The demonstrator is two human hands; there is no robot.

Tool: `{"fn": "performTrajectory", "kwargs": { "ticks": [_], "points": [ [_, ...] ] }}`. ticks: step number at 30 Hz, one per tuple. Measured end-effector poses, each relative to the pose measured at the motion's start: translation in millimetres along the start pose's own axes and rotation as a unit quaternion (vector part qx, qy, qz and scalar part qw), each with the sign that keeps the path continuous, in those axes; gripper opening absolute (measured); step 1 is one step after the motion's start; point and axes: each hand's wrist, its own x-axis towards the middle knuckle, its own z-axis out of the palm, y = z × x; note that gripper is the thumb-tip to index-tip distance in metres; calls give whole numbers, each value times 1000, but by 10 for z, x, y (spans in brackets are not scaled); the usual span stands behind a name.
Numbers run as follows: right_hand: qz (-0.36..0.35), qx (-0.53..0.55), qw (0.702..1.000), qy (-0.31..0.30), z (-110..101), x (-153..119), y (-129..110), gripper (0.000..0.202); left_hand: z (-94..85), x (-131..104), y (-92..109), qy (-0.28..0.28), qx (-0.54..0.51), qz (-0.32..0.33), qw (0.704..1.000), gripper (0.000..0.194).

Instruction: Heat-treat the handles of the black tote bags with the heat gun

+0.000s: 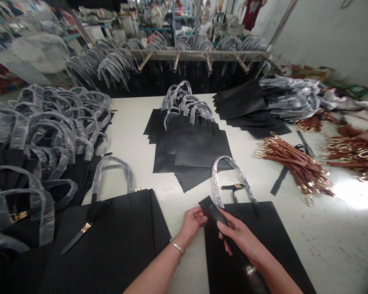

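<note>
My right hand (pixel 237 234) is closed around a broad black leather strap (pixel 214 211), which runs down to the lower right and has a shiny metal fitting on it. At the strap's upper left edge is my left hand (pixel 191 224), fingers curled and pinched against it; their tips are partly hidden. Beneath the strap lies a flat black bag panel (pixel 254 245) with a plastic-wrapped handle (pixel 216 175). To the left of my hands rests another black bag panel (pixel 116 237), with a wrapped handle and a small black buckled strap (pixel 76 239) across it.
Wrapped handles on black panels form a large pile (pixel 49 118) at left. More black panels (pixel 199 143) lie mid-table, with another stack (pixel 242 102) behind right. Brown straps with gold clasps (pixel 297 163) lie at right. A metal rack (pixel 196 55) stands beyond the table.
</note>
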Motion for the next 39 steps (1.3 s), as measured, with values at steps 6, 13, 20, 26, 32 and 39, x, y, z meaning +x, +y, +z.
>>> {"fn": "performTrajectory", "kwargs": {
  "ticks": [6, 13, 20, 26, 32, 39],
  "points": [
    [23, 2, 999, -39, -3, -15, -8, 70, 22, -8, 22, -2, -11, 9, 1000, 40],
    [8, 13, 1000, 5, -59, -30, -25, 73, 53, -33, 74, 6, -21, -13, 1000, 40],
    [-19, 13, 999, 26, -38, 5, 35, 75, 22, 8, -3, -24, -13, 6, 1000, 41],
    [9, 13, 999, 42, -181, -152, 82, 82, -69, -22, -129, 90, 329, 231, 911, 20],
    [33, -5, 998, 51, -275, -297, 149, 80, -179, -16, -201, 4, 559, 409, 721, 25],
    [47, -27, 998, 16, -152, -204, 331, 73, -181, -29, -138, 0, 604, 439, 665, 29]
  ]
}}
